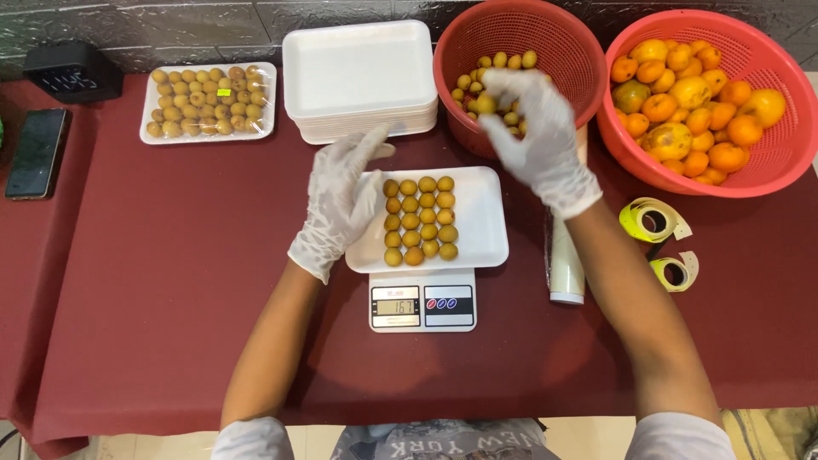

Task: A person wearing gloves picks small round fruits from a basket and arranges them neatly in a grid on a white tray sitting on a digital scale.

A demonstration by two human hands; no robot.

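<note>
Nearest sits a small white digital kitchen scale [423,307] carrying a white foam tray [477,223] with rows of small round tan fruits [419,220]. The gloved left hand [341,200] lies flat and spread along the tray's left edge. Farther right, the gloved right hand [532,136] pinches several tan fruits at the near rim of a red plastic basket [554,43].

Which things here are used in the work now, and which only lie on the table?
In use: left hand, foam tray, scale, right hand, small fruits, left basket.
Lying about: phone, oranges basket, sticker rolls, wrapped tray.
</note>
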